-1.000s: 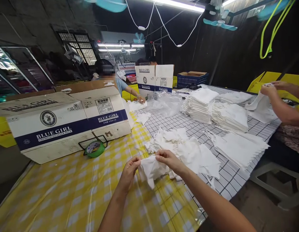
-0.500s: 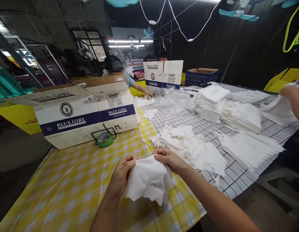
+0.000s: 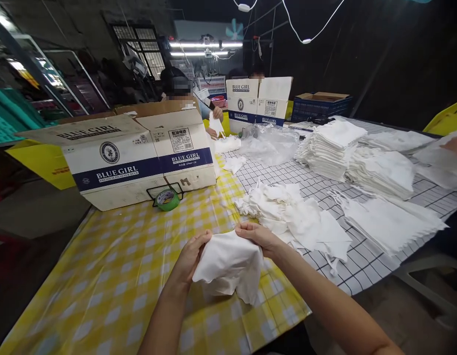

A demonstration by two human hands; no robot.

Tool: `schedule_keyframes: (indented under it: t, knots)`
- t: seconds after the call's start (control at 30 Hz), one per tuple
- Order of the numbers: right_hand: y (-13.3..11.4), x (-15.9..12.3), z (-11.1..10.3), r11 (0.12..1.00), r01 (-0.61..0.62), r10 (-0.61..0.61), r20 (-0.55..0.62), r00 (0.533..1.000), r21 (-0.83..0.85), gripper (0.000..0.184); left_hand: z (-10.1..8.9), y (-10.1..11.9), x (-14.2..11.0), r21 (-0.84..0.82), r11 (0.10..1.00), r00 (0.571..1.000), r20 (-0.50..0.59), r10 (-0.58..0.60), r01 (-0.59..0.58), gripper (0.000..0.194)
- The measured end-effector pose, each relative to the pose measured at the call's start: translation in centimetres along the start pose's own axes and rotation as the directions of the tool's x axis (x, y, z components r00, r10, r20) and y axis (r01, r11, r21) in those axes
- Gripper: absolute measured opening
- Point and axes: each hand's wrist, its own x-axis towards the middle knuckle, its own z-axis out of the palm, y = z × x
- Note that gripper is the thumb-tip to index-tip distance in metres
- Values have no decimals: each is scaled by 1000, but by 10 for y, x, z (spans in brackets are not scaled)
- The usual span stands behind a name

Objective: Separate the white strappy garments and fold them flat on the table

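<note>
Above the yellow checked tablecloth (image 3: 113, 276), a soft white cloth piece (image 3: 230, 264) hangs in folds between my two hands. My left hand (image 3: 193, 254) pinches its upper left edge. At the upper right edge, the fingers of my right hand (image 3: 258, 236) are closed on the same piece. Its lower edge drapes loosely toward me. Just beyond my right hand lies a loose pile of crumpled white cloth pieces (image 3: 298, 212). Farther right, several flat white pieces with thin straps (image 3: 391, 219) lie in a layered stack.
An open Blue Girl carton (image 3: 139, 160) stands at the left, with green tape (image 3: 167, 200) before it. Clear plastic bags (image 3: 268, 145) and tall stacks of white cloth (image 3: 330, 148) lie farther back. A co-worker's hand (image 3: 217, 114) holds white fabric behind the carton; another person's hand (image 3: 456, 148) shows at right.
The cloth in my hands has tilted, and its lower part now folds under and drapes to the right. The co-worker behind the carton has lifted a white piece. The view has shifted slightly.
</note>
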Motion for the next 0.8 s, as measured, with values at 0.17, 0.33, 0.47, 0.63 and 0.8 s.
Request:
schedule_keyframes:
  t: [0.17, 0.33, 0.47, 0.63, 0.8]
  knots:
    - [-1, -3, 1, 999, -1, 0, 9, 1000, 32, 31, -4, -5, 1, 11, 1000, 1000, -24, -18, 18, 17]
    - [2, 0, -1, 999, -12, 13, -10, 1000, 53, 31, -2, -5, -1, 11, 1000, 1000, 5, -26, 26, 19]
    - [5, 0, -4, 998, -15, 17, -41, 999, 58, 32, -1, -4, -5, 26, 999, 998, 52, -45, 44, 20]
    - [6, -2, -3, 999, -20, 21, -38, 999, 30, 34, -3, -8, -5, 125, 988, 977, 182, -112, 90, 25]
    - [3, -6, 0, 998, -46, 47, 16, 999, -51, 33, 5, -10, -2, 258, 961, 974, 172, -150, 102, 25]
